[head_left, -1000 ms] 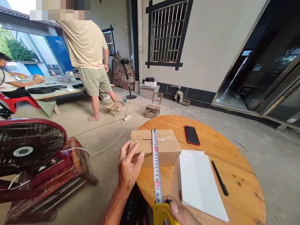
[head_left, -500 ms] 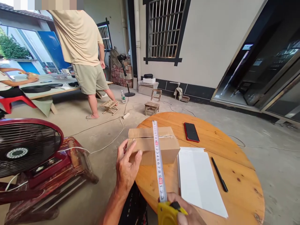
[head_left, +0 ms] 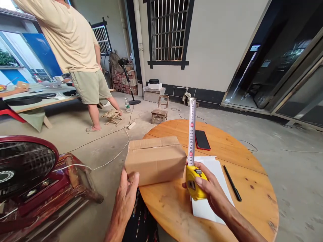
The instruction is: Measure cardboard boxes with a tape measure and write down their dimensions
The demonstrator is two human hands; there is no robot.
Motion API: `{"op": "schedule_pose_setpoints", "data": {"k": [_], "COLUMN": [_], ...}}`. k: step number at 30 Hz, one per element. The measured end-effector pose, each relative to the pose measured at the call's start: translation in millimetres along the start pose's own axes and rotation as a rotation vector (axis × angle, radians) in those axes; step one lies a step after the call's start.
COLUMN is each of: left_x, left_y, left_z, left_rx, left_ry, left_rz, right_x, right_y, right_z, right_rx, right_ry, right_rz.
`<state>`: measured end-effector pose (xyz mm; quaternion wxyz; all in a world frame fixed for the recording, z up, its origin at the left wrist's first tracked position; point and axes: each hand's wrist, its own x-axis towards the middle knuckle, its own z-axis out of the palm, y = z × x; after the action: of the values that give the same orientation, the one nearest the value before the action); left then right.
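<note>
A brown cardboard box (head_left: 156,159) lies on the left part of a round wooden table (head_left: 176,211). My left hand (head_left: 126,198) grips the box's near left corner, thumb on its front face. My right hand (head_left: 210,190) is closed around a yellow tape measure (head_left: 193,181) just right of the box. Its white blade (head_left: 191,131) sticks straight up beside the box's right end. White paper (head_left: 217,174) lies under my right hand.
A red-cased phone (head_left: 202,139) and a black pen (head_left: 232,183) lie on the table. A red fan (head_left: 22,168) sits on a red stool at left. A person in a beige shirt (head_left: 68,37) stands behind, near a long table. Cables cross the concrete floor.
My right hand moved the tape measure from the table's near edge to the box's right end. The blade, which lay across the box top, now stands upright. My left hand slid to the near corner.
</note>
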<state>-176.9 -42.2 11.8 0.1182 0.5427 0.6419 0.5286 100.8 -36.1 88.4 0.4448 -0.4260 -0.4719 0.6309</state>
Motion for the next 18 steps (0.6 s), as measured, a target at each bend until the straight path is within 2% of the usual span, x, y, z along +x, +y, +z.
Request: {"op": "schedule_pose_setpoints", "data": {"k": [3,4,8,10,13,15,17,18], "left_x": [5.5,6.9,6.7,4.6,3.3,4.4,6.4,7.3], "left_y": [13.2,16.3,15.6,10.2,4.0,3.3,4.6,5.5], "left_z": [-15.5,-18.0,-14.8,-11.1,-8.7,-8.2,-6.9,-5.8], "left_rx": [0.066,0.079,0.138,0.158,0.143,0.134,0.127,0.121], "left_ry": [-0.035,-0.041,-0.065,-0.076,-0.094,-0.094,-0.094,-0.094], "left_rz": [-0.153,-0.162,-0.025,0.054,0.122,0.113,0.102,0.101], "right_x": [6.9,13.0,45.2,50.6,31.6,7.7,-14.9,-23.6], "right_y": [-14.1,-19.3,-34.8,-39.7,-40.7,-32.5,-15.9,-5.6], "right_z": [4.6,4.6,-0.9,-1.6,6.6,17.2,29.5,35.5], "right_rx": [0.035,0.039,0.04,0.058,0.097,0.153,0.247,0.287], "right_ry": [-0.017,-0.02,-0.02,-0.012,-0.056,-0.162,-0.272,-0.307], "right_rz": [-0.027,-0.027,0.027,0.038,0.048,0.173,0.371,0.404]}}
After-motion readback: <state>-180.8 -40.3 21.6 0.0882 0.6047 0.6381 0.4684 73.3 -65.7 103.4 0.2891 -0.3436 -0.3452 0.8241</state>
